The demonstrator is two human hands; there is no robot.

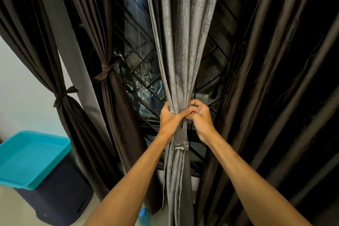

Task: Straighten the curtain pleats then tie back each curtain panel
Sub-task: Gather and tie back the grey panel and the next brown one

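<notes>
Grey curtain point(181, 46) in left hand point(169, 121), right hand point(201, 118); fingers point(197, 105) half hidden

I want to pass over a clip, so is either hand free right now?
No, the left hand grips the gathered grey curtain and the right hand pinches it just alongside.

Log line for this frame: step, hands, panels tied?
step: tying grey panel | left hand: grips gathered pleats | right hand: fingers curled on bunch | tie strip: hanging below hands | two brown panels: tied

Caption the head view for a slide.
Left hand and right hand bunch the grey curtain panel, tie strip dangling; brown panels tied.
</notes>
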